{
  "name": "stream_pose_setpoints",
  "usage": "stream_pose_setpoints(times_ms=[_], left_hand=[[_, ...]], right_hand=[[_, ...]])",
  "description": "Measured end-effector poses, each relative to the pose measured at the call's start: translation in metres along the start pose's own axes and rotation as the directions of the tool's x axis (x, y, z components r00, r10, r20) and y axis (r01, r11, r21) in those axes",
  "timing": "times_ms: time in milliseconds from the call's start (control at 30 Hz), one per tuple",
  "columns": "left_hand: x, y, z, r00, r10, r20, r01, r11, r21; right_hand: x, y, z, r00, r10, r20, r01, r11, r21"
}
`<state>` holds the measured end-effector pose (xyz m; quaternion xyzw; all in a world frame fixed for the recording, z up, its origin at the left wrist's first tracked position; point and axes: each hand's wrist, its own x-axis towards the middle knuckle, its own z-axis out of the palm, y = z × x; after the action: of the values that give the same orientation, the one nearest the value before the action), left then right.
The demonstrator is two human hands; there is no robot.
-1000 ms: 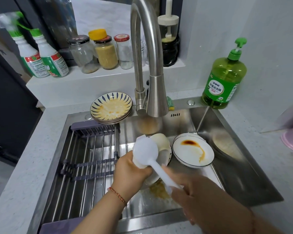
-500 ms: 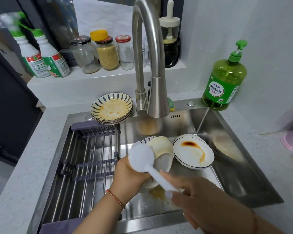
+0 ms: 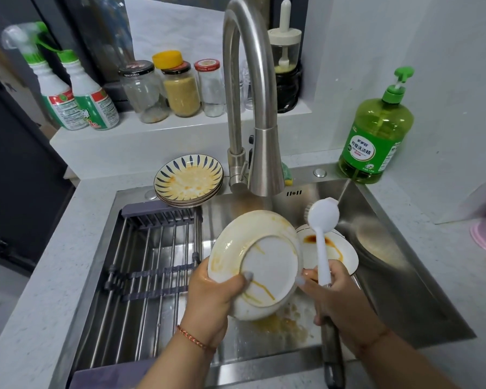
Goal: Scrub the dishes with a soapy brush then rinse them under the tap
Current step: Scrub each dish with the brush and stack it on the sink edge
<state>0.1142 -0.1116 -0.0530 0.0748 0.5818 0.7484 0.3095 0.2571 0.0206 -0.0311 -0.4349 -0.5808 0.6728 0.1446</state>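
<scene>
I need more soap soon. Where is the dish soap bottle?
The green dish soap bottle stands on the counter at the sink's far right corner, right of the tap, against the wall.

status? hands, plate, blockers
Left hand grips stained plate, underside up. Right hand holds brush, clear of plate. Tap dry. Nothing blocking.

The white plate [image 3: 260, 265] is tilted, its orange-streaked underside facing up, its lower-left rim under the left thumb. The white brush [image 3: 322, 220] stands head-up, its handle between the right fingers.
</scene>
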Motion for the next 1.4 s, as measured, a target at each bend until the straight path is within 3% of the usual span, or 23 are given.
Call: stream_pose_setpoints(times_ms=[133,267,433,533,667,800,867,933,1100,1233,1333,1400], left_hand=[[-0.004,-0.003,0.005,0.998,-0.046,0.041,0.052,0.988,-0.143],[-0.006,0.005,0.002,0.99,-0.048,0.136,0.065,0.99,-0.126],[0.01,0.034,-0.004,0.953,-0.088,0.289,0.002,0.958,0.286],[0.02,0.05,0.002,0.923,-0.1,0.37,-0.123,0.837,0.534],[0.028,0.059,0.012,0.882,-0.129,0.453,-0.26,0.669,0.696],[0.026,0.05,0.012,0.909,-0.085,0.407,-0.259,0.65,0.714],[0.025,0.045,0.008,0.935,-0.028,0.354,-0.251,0.653,0.714],[0.025,0.04,0.004,0.951,0.051,0.305,-0.266,0.636,0.724],[0.033,0.031,-0.005,0.968,0.152,0.201,-0.252,0.586,0.77],[0.037,0.023,-0.006,0.971,0.175,0.163,-0.235,0.575,0.784],[0.037,0.017,-0.005,0.974,0.172,0.148,-0.225,0.642,0.733],[0.036,0.016,-0.004,0.974,0.166,0.156,-0.228,0.675,0.702]], right_hand=[[0.008,0.006,0.007,1.0,0.027,-0.011,-0.026,0.995,0.093],[0.009,0.001,-0.001,0.999,0.024,0.044,-0.028,0.995,0.099],[0.019,-0.01,-0.017,0.985,-0.028,0.168,0.049,0.991,-0.124],[0.023,-0.019,-0.02,0.97,-0.034,0.242,0.089,0.972,-0.219],[0.023,-0.025,-0.019,0.954,-0.067,0.293,0.175,0.917,-0.359],[0.026,-0.025,-0.019,0.968,-0.168,0.186,0.234,0.868,-0.437],[0.028,-0.027,-0.024,0.969,-0.239,0.059,0.237,0.84,-0.488],[0.026,-0.029,-0.031,0.971,-0.239,0.028,0.221,0.84,-0.495],[0.0,-0.034,-0.027,0.976,-0.019,0.217,0.092,0.939,-0.332],[-0.024,-0.045,-0.004,0.936,-0.11,0.335,0.245,0.885,-0.395],[-0.043,-0.046,0.016,0.875,-0.107,0.472,0.358,0.8,-0.482],[-0.048,-0.049,0.02,0.864,-0.107,0.492,0.394,0.753,-0.528]])
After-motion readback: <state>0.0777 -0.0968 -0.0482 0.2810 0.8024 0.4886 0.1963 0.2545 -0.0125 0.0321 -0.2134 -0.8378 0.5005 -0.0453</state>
